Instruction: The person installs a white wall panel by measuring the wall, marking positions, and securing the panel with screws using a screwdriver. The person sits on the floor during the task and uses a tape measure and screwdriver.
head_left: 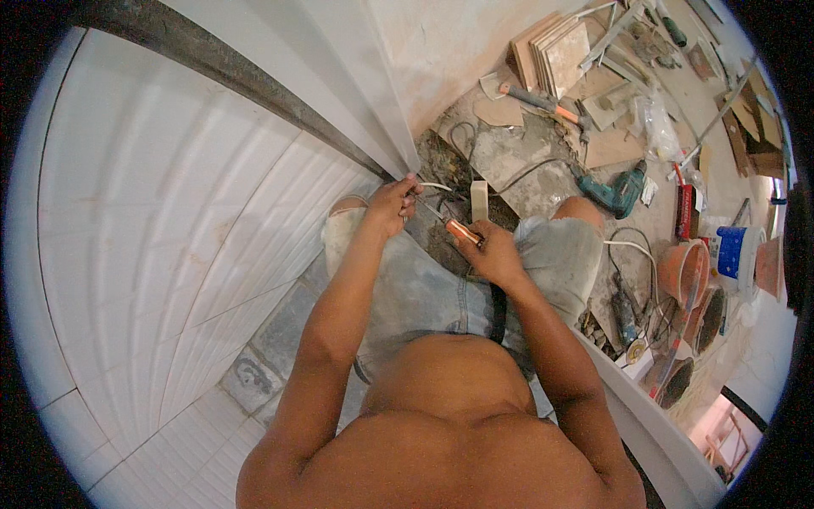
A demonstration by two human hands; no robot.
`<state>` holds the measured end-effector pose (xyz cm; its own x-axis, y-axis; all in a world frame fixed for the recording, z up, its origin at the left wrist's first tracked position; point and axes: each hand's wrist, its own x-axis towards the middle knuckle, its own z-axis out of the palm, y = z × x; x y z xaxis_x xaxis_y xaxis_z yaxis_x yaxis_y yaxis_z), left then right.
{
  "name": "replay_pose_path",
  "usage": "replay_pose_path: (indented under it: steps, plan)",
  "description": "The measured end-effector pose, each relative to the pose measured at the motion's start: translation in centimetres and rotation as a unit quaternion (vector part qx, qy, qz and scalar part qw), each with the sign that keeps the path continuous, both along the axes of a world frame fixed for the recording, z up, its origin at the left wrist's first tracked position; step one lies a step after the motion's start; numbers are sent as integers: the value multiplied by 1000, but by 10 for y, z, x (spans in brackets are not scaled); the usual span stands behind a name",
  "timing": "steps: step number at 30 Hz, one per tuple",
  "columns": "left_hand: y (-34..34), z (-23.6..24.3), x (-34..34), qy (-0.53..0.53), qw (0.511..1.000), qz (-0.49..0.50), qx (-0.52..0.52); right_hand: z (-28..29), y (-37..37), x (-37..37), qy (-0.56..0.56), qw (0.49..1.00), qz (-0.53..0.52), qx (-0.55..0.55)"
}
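My right hand [495, 253] is closed round the orange-and-black handle of a screwdriver [460, 230]. Its thin metal shaft points up and left toward my left hand [392, 206]. The fingers of that hand are pinched together beside the dark vertical strip [254, 81] at the edge of the white ribbed wall tiles [195, 195]. What they hold is too small to make out. A white cable [437, 186] runs from near my left fingertips to the right. Just right of the screwdriver stands a small cream-coloured block [479, 201].
To the right lie a hammer [543, 103], a teal power drill [617, 191] with a dark cord, and a grinder-like tool [626, 316]. Stacked tiles [555, 55] lean at the back wall. Farther right stand an orange bucket [683, 270] and a blue-and-white tub [734, 254].
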<state>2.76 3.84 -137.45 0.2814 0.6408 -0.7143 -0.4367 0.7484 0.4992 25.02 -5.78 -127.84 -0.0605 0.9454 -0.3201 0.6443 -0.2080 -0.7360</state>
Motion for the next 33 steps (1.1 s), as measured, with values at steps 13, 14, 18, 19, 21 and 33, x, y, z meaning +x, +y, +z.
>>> replay_pose_path:
  steps: [13, 14, 18, 19, 21, 33]
  plan:
    - [2, -3, 0, -19, 999, 25, -8, 5, 2, -3, 1, 1000, -19, -3]
    - [2, -3, 0, -9, 1000, 13, 4, 4, 2, -3, 6, 1000, -23, -18]
    - [7, -7, 0, 32, 998, -42, 38, -11, 3, -5, 4, 999, -26, -23]
    - [9, -8, 0, 25, 997, -45, 59, -16, 5, -5, 5, 999, -30, -18]
    - [12, -10, 1, 46, 993, -54, 99, -25, 8, -5, -5, 999, -26, -30]
    - [13, -3, 3, 107, 984, -111, 93, -42, 0, -5, -43, 997, -28, -55]
